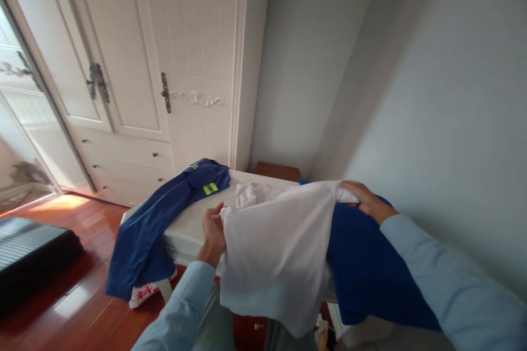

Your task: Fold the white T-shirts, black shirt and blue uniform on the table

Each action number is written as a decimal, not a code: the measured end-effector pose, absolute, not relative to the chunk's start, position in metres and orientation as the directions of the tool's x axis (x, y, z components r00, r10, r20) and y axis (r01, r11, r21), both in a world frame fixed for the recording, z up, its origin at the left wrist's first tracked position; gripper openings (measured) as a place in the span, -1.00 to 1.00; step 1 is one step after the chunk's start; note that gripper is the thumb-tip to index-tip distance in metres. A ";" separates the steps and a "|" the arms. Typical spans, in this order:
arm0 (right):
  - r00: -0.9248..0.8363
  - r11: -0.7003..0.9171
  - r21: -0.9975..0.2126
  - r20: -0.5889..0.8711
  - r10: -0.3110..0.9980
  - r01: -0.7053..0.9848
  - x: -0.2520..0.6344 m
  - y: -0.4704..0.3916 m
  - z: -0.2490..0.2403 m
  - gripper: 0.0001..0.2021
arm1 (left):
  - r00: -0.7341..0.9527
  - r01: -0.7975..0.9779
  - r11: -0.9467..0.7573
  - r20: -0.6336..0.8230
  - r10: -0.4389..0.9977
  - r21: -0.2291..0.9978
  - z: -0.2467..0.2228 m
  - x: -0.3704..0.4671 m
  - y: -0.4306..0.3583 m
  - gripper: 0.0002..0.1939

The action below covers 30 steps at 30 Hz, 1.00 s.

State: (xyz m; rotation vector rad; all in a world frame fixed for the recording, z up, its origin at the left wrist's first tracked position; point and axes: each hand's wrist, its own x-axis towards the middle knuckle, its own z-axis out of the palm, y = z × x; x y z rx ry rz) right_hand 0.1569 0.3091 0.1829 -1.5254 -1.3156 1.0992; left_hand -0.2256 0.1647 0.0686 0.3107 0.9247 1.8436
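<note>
A white garment [280, 247], perhaps a shirt, is stretched between my two hands and hangs down over the near edge of a white table [187, 230]. My left hand [214, 228] pinches its left upper corner. At the other side my right hand [362, 197] grips a bunched part of the cloth. Part of the white fabric lies crumpled on the tabletop behind. Dark blue trousers [160, 225] with yellow-green reflective bands drape over the table's left end. Beneath my right forearm spreads a bright blue cloth [366, 269], partly hidden by the white garment.
Behind the table stands a white wardrobe [197, 49] with doors and drawers. A grey wall [432, 109] rises close on the right. On the wooden floor [78, 274] lies a dark suitcase-like object [37, 258]. A red-and-white patterned item [143, 294] sits under the table.
</note>
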 end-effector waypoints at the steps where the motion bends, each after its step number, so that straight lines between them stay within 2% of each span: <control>1: 0.059 -0.168 -0.930 -0.157 0.986 0.327 0.163 0.302 0.173 -0.81 | -0.447 -0.696 -0.208 -0.188 0.875 0.687 0.070 -0.224 0.165 -0.71; 3: 0.018 -0.267 -0.859 -0.289 0.957 0.437 0.174 0.290 0.154 -0.77 | -0.421 -0.696 -0.192 -0.176 0.890 0.692 0.073 -0.221 0.168 -0.69; 4: -0.001 -0.304 -0.822 -0.347 0.938 0.481 0.179 0.285 0.146 -0.74 | -0.419 -0.635 -0.164 -0.158 0.894 0.755 0.075 -0.221 0.171 -0.67; 5: -0.020 -0.323 -0.798 -0.386 0.922 0.508 0.183 0.281 0.139 -0.70 | -0.426 -0.525 -0.131 -0.126 0.896 0.841 0.076 -0.221 0.173 -0.63; 7: -0.065 -0.319 -0.811 -0.399 0.915 0.490 0.188 0.276 0.127 -0.63 | -0.446 -0.165 -0.063 -0.017 0.895 0.984 0.079 -0.221 0.180 -0.48; 8: -0.089 -0.302 -0.839 -0.379 0.921 0.453 0.190 0.276 0.123 -0.61 | -0.443 0.043 -0.037 0.052 0.895 0.998 0.080 -0.221 0.184 -0.40; 10: -0.131 -0.253 -0.898 -0.317 0.939 0.360 0.189 0.277 0.117 -0.61 | -0.394 0.378 -0.006 0.167 0.904 0.926 0.080 -0.220 0.192 -0.30; 12: -0.118 -0.225 -0.930 -0.269 0.956 0.290 0.186 0.281 0.114 -0.66 | -0.323 0.533 -0.010 0.214 0.922 0.846 0.079 -0.216 0.201 -0.30; 14: -0.054 -0.242 -0.931 -0.266 0.962 0.272 0.181 0.284 0.112 -0.73 | -0.288 0.525 -0.024 0.204 0.936 0.851 0.078 -0.214 0.209 -0.43; 16: 0.027 -0.253 -0.930 -0.255 0.967 0.265 0.179 0.288 0.113 -0.78 | -0.312 0.440 -0.016 0.170 0.935 0.898 0.079 -0.219 0.217 -0.66; 19: 0.149 -0.094 -0.975 -0.065 0.987 0.202 0.187 0.294 0.122 -0.70 | -0.416 0.313 0.044 0.095 0.905 0.949 0.085 -0.243 0.223 -0.86; 21: 0.233 0.054 -0.984 0.093 0.968 0.169 0.200 0.300 0.131 -0.59 | -0.517 0.214 0.071 0.052 0.854 0.974 0.089 -0.267 0.222 -0.81; 23: 0.289 0.109 -0.979 0.156 0.945 0.173 0.215 0.306 0.136 -0.52 | -0.624 0.125 0.072 0.022 0.781 0.990 0.092 -0.290 0.218 -0.68; 27: 0.272 -0.024 -0.963 0.052 0.961 0.268 0.240 0.316 0.124 -0.62 | -0.760 0.072 0.113 -0.019 0.649 0.991 0.089 -0.318 0.207 -0.59; 30: 0.184 -0.114 -0.936 -0.054 0.981 0.333 0.247 0.322 0.104 -0.68 | -0.804 0.156 0.124 0.053 0.593 0.980 0.088 -0.320 0.206 -0.54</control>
